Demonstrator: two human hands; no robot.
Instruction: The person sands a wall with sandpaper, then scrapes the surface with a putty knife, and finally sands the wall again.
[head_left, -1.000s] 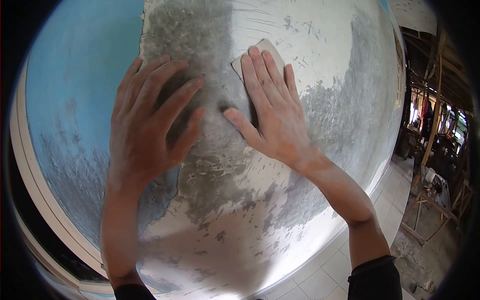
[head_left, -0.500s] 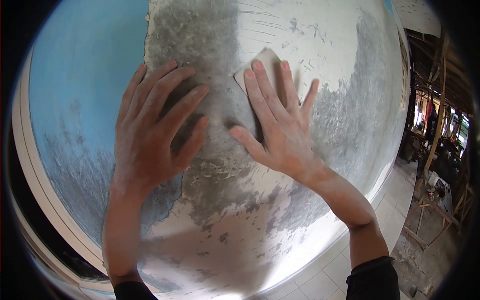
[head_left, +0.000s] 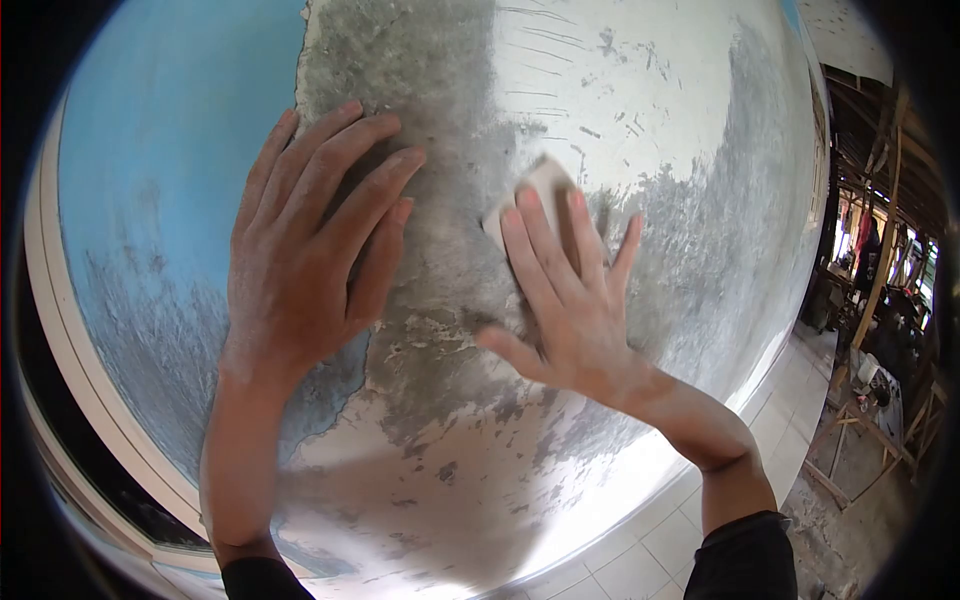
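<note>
A patchy wall (head_left: 440, 220) of worn plaster, grey in places and white in others, fills the view. Flat beneath the fingers of my right hand (head_left: 580, 310) is a pale sheet of sandpaper (head_left: 545, 182), pressed to the wall; its upper corner sticks out past the fingertips. The fingers of that hand are stretched and the thumb stands apart. My left hand (head_left: 300, 250) holds nothing and has its fingers spread and slightly bent at the wall, across the border of blue paint (head_left: 190, 130) and grey plaster. Whether its palm touches is hidden.
A cream-coloured frame (head_left: 50, 260) runs along the left edge. Light floor tiles (head_left: 640, 565) lie at the foot of the wall. On the right, a cluttered space holds wooden posts (head_left: 875, 250) and a rough timber stand (head_left: 850, 440).
My right hand has moved down the wall with the sandpaper. My left hand has shifted slightly upward, and its thumb is closer to the fingers.
</note>
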